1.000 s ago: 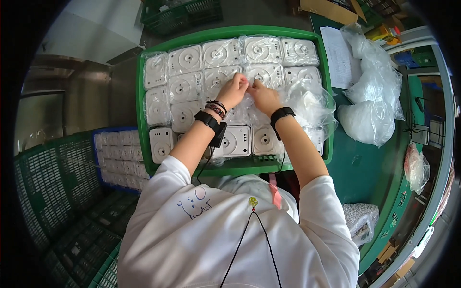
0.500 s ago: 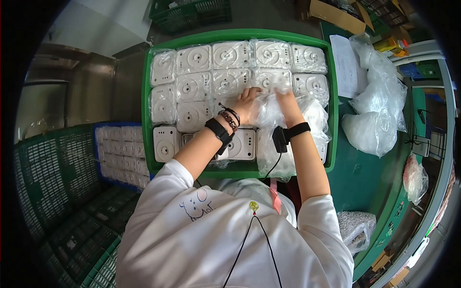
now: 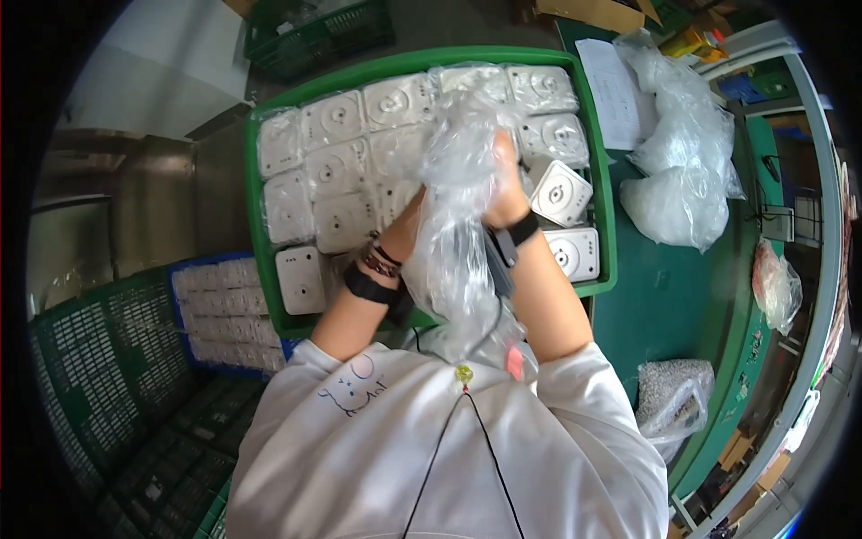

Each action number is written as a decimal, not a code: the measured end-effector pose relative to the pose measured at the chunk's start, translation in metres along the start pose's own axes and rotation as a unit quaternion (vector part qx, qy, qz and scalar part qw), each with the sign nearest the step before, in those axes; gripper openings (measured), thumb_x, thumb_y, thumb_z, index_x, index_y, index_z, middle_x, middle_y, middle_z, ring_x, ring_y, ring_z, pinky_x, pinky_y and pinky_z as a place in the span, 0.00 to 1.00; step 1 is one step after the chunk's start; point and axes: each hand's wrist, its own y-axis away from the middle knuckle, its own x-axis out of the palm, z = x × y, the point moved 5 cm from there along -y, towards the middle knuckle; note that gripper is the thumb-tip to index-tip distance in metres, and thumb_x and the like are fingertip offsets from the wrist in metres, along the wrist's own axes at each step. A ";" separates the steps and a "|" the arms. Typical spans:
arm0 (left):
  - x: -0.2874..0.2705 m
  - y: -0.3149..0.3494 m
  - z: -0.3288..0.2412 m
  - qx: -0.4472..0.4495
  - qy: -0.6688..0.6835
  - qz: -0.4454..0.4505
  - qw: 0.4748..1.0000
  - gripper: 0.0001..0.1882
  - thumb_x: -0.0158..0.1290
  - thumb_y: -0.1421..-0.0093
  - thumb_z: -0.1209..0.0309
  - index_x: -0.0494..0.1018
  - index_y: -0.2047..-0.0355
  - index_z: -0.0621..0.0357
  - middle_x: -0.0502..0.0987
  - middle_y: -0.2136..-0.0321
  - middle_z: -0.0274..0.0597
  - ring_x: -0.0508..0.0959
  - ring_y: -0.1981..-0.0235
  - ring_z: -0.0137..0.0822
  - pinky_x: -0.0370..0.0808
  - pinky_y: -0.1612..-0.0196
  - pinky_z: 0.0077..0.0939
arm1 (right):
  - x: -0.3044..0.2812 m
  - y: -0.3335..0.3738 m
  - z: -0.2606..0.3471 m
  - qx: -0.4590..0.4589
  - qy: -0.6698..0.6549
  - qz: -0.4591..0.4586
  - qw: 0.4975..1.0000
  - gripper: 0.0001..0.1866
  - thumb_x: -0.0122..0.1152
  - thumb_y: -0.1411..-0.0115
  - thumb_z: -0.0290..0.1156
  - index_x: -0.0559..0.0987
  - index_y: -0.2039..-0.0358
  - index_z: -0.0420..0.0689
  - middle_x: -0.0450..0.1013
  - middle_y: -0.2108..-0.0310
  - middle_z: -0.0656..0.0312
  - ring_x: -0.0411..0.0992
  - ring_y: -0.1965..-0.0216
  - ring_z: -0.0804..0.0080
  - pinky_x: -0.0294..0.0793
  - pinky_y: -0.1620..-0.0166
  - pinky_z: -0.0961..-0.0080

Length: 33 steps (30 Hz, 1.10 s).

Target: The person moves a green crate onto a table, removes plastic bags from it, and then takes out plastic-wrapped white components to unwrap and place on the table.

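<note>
Nearest, a white short-sleeved shirt (image 3: 449,458) with a blue line drawing on its chest fills the bottom, and a thin black cord with a round yellow charm (image 3: 463,373) hangs down its front. Just beyond the charm, a long, crumpled clear plastic bag (image 3: 458,234) runs up from the front of the shirt, past the near rim of the crate and between the two forearms. The left hand (image 3: 410,223), above a dark beaded bracelet (image 3: 381,259) and a black wristband, is mostly hidden behind the plastic, so I cannot tell whether it pinches or is spread. The right hand (image 3: 506,187) lies along the bag's right side, touching it; its fingertips are covered by plastic and blur, so their closing cannot be told either. Under both hands stands a green plastic crate (image 3: 603,216) filled with rows of square white plastic housings (image 3: 338,117), many wrapped in clear film. Just right of the right hand, one bare white housing (image 3: 561,193) lies tilted, with another level one nearer the shirt. To the left, a blue plastic crate (image 3: 175,301) also holds white housings, beside dark green mesh crates (image 3: 108,332). To the right, on a green surface (image 3: 651,305), lie a clear bag of greyish pellets (image 3: 675,395), a heap of clear plastic bags (image 3: 678,198) and, farther off, white paper sheets (image 3: 611,94).
</note>
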 end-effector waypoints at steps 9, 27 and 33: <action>0.036 0.025 -0.012 0.034 0.644 0.012 0.764 0.26 0.42 0.43 0.63 0.51 0.46 0.61 0.59 0.49 0.43 0.60 0.49 0.32 0.57 0.46 0.28 | 0.045 0.102 0.036 -0.119 0.682 0.029 0.721 0.26 0.56 0.55 0.26 0.62 0.54 0.36 0.66 0.63 0.56 0.65 0.60 0.66 0.63 0.55 0.71; -0.068 0.042 0.117 -0.155 -0.359 -0.052 0.919 0.13 0.54 0.55 0.66 0.67 0.70 0.57 0.69 0.69 0.40 0.69 0.64 0.38 0.65 0.61 0.31 | -0.041 0.072 -0.035 -0.085 0.906 0.190 0.369 0.11 0.49 0.57 0.24 0.72 0.70 0.41 0.66 0.62 0.60 0.66 0.59 0.67 0.60 0.51 0.67; -0.074 0.049 0.112 -0.200 -0.482 -0.118 0.845 0.13 0.55 0.57 0.61 0.69 0.75 0.54 0.65 0.70 0.34 0.65 0.61 0.35 0.60 0.58 0.28 | -0.073 0.066 -0.034 0.175 0.925 0.171 0.291 0.08 0.48 0.55 0.25 0.73 0.72 0.41 0.64 0.58 0.63 0.64 0.56 0.69 0.59 0.50 0.68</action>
